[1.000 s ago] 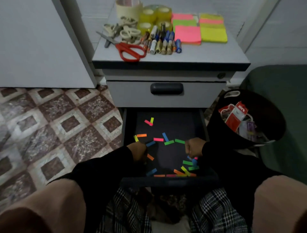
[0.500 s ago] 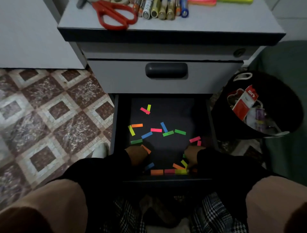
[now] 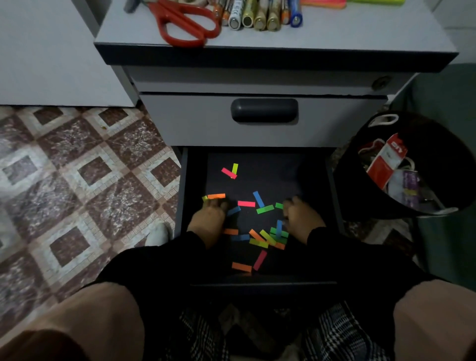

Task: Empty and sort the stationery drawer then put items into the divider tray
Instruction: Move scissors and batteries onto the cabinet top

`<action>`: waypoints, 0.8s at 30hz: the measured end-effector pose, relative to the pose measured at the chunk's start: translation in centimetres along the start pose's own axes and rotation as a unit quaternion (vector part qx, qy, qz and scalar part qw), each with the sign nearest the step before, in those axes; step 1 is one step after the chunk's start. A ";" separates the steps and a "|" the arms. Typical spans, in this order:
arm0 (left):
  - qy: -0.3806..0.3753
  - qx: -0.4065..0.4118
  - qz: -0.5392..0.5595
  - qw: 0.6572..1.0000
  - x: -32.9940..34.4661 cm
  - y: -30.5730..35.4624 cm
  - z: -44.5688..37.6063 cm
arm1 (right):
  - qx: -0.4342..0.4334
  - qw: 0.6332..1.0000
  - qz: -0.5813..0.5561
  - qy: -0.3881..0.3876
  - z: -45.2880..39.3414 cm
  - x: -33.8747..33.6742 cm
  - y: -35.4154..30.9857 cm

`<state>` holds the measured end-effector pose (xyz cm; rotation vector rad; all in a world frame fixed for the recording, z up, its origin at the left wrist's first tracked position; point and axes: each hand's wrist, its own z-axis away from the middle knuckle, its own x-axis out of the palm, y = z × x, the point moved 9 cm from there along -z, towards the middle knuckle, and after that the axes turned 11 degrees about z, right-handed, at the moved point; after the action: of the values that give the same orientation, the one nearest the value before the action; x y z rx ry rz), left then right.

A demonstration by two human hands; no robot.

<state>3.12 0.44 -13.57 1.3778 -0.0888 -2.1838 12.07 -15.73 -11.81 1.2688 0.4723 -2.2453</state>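
The bottom drawer (image 3: 184, 195) of the grey cabinet stands pulled out, and its dark floor is strewn with several small coloured sticky flags (image 3: 268, 237). Both my hands are inside it. My left hand (image 3: 209, 219) lies palm down at the left, its fingertips touching the floor beside an orange flag (image 3: 216, 196) and a blue one (image 3: 234, 210). At the right, my right hand (image 3: 302, 218) has bent fingertips next to a green flag (image 3: 279, 205); whether it holds anything is hidden. A loose heap of flags lies between my wrists.
On the cabinet top lie red scissors (image 3: 186, 23), a row of batteries (image 3: 257, 16) and sticky-note pads (image 3: 325, 3). The drawer above (image 3: 264, 111) is closed. A black bin (image 3: 346, 185) with packaging stands right of the drawer. Patterned tile floor (image 3: 85, 180) lies left. My knees frame the drawer front.
Both hands have slid from the drawer's front edge toward its middle. Flags near the front have shifted into a heap between my wrists. The view has tilted down and come closer.
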 end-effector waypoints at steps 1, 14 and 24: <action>0.019 -0.016 0.004 1.000 -0.4 -0.7 -0.3 | 0.029 0.999 0.016 0.007 -0.1 0.0 1.2; 0.020 0.030 -0.015 0.999 -1.3 -0.4 -1.9 | -0.061 0.995 -0.067 0.040 -0.1 1.5 -3.0; -0.095 0.032 -0.077 0.992 -3.4 -0.2 -8.1 | 0.107 0.994 -0.036 -0.007 -0.2 -0.2 3.1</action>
<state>11.09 4.06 -14.71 1.2449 -0.1278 -2.4578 14.07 -18.05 -11.90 1.3586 0.2814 -2.4168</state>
